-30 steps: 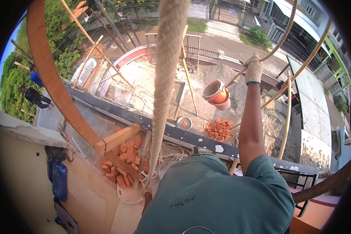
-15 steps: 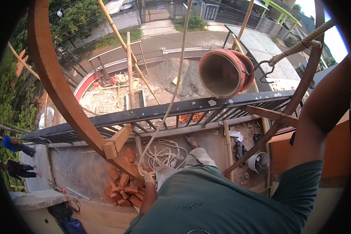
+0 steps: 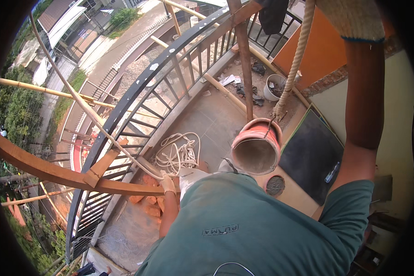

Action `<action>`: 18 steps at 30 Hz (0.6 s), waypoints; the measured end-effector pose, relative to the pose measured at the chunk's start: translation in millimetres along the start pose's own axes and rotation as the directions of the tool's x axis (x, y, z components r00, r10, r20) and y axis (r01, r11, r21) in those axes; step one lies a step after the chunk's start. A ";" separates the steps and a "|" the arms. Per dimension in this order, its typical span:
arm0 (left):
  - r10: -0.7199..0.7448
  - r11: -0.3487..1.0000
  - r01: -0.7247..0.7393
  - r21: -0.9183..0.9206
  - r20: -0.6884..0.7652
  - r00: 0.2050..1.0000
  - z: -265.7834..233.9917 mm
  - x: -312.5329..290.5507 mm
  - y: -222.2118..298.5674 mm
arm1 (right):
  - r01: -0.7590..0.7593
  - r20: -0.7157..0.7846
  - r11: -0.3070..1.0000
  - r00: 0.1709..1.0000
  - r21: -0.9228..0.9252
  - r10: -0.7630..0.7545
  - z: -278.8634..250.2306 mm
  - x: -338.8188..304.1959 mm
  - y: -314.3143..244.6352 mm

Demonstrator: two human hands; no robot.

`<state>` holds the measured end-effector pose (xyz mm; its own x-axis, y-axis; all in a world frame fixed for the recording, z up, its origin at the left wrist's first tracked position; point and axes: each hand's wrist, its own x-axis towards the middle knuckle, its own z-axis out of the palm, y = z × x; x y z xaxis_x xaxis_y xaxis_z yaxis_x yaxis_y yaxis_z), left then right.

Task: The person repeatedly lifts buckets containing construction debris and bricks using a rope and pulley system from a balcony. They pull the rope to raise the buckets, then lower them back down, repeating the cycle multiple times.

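Observation:
My left hand [image 3: 168, 183], in a pale work glove, is closed around a thin rope [image 3: 92, 115] that rises to the upper left. A loose tangle of rope [image 3: 179, 152] lies on the floor beyond it. My right hand [image 3: 352, 19], also gloved, is raised at the top right beside a thicker twisted rope [image 3: 300, 55]. Its fingers lie outside the picture, so I cannot tell whether they grip that rope. From the thick rope's lower end hangs a reddish bucket [image 3: 256, 147], tipped so its grey-coated inside shows. It hangs inside the railing, in front of my body.
A curved black railing [image 3: 154, 69] borders the balcony, with a wooden beam [image 3: 37, 168] at left. Bricks [image 3: 152, 207] lie near my left arm. A round container of grey mix [image 3: 275, 185] stands below the bucket, beside a dark board [image 3: 310, 158]. A white pail [image 3: 275, 87] sits farther off.
The bucket has come from outside the railing to inside it, closer to my body. My raised right hand has come into view. The view has turned to the right.

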<state>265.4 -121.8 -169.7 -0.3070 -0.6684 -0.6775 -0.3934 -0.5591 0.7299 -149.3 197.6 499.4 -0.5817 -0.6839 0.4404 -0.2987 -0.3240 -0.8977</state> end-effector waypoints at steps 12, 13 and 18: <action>0.458 0.889 -0.446 -0.103 0.195 0.867 73.4 -133.2 155.7 | -0.999 -0.482 0.023 0.033 -0.027 0.875 78.0 -580.0 231.0; 0.489 0.872 -0.476 -0.111 0.192 0.851 72.4 -141.4 169.7 | -0.998 -0.486 -0.060 -0.062 0.020 0.872 96.7 -583.1 238.4; 0.563 0.822 -0.563 -0.083 0.259 0.785 138.8 -188.5 224.1 | -0.950 -0.621 -0.269 -0.114 -0.161 0.775 164.9 -672.0 417.8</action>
<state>114.8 -53.0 109.0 -0.6866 -0.7126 -0.1443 -0.0787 -0.1245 0.9891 241.5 414.1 -174.2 -0.6352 0.2333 -0.7363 0.5111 0.8417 -0.1743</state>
